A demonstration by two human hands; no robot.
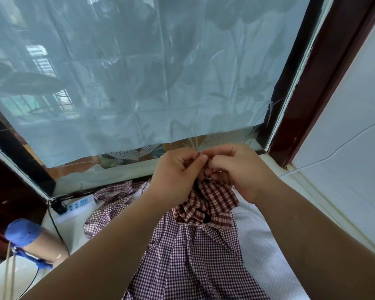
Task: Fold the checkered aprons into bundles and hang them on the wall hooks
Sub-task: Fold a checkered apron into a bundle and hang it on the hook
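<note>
Centre frame: our left hand and right hand both pinch the bunched top of the checkered apron, hands touching; its length trails straight down from our grip toward the lower centre.

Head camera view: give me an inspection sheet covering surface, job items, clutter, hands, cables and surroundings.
Surface: white textured cover, partly under cloth.
Job's things: dark red checkered apron, bunched, held up; fine-checked apron lying crumpled beneath; hooks not seen.
Clutter: blue-capped tube at left edge.
Grippers: left hand and right hand both pinch the red apron's top.
Cables: power strip with black plug; black cable; thin white wire along the wall.
Surroundings: sheer curtain, dark window frame, white wall.
</note>
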